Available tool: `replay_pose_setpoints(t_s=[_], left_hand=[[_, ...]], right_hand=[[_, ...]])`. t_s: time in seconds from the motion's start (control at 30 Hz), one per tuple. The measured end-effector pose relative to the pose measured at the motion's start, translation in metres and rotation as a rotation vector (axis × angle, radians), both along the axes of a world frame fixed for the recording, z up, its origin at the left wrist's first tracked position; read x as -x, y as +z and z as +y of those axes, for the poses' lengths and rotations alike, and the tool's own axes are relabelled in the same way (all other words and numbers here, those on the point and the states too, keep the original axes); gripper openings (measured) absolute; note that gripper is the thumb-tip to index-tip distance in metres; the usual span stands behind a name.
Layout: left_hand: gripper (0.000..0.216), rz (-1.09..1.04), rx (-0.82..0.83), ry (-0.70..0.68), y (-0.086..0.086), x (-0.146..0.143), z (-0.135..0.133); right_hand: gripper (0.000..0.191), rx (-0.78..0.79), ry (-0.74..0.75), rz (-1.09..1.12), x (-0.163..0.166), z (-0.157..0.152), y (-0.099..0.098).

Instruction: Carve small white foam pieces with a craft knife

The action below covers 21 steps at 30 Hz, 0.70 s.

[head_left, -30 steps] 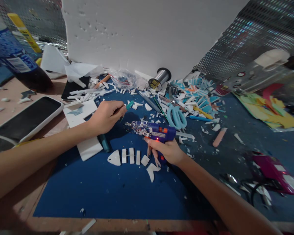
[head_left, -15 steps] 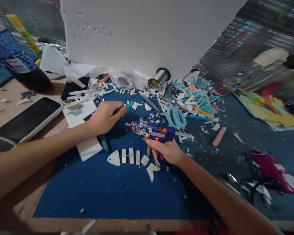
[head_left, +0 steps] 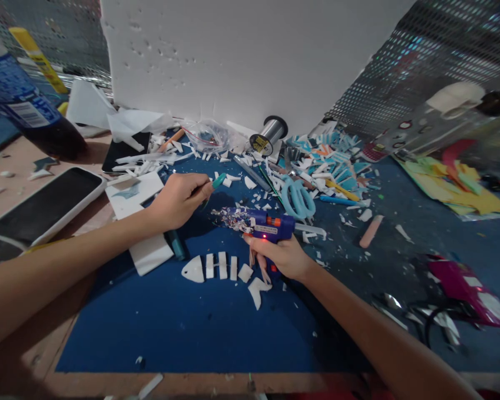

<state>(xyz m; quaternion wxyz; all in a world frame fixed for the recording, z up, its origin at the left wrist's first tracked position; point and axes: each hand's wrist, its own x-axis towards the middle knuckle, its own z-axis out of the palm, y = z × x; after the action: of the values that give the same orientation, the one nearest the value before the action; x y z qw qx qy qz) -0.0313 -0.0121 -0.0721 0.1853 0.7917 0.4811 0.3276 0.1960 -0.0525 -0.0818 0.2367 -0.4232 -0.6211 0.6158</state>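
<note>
My right hand [head_left: 286, 256] grips a blue hot glue gun [head_left: 266, 225] with a red light lit, its scrap-covered nozzle pointing left. My left hand [head_left: 179, 199] is closed round a thin teal-tipped tool [head_left: 219, 180], held just left of the nozzle. Below both hands a white foam fish skeleton [head_left: 223, 270], made of a head, several ribs and a tail, lies on the blue mat [head_left: 183, 328].
Light blue scissors [head_left: 298, 197], a wire spool [head_left: 269, 135] and heaps of white and blue foam scraps [head_left: 329, 161] lie behind. A phone [head_left: 37, 208] and a bottle [head_left: 25, 105] are at left, a white foam board [head_left: 241, 61] behind, coloured paper [head_left: 462, 189] at right.
</note>
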Motion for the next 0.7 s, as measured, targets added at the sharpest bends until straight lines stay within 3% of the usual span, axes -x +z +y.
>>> replay_pose_setpoints(t_s=[0.7], left_hand=[[0.032, 0.006, -0.008, -0.014, 0.0008, 0.0002, -0.0005]], right_hand=[[0.034, 0.031, 0.0, 0.005, 0.0002, 0.0001, 0.0035]])
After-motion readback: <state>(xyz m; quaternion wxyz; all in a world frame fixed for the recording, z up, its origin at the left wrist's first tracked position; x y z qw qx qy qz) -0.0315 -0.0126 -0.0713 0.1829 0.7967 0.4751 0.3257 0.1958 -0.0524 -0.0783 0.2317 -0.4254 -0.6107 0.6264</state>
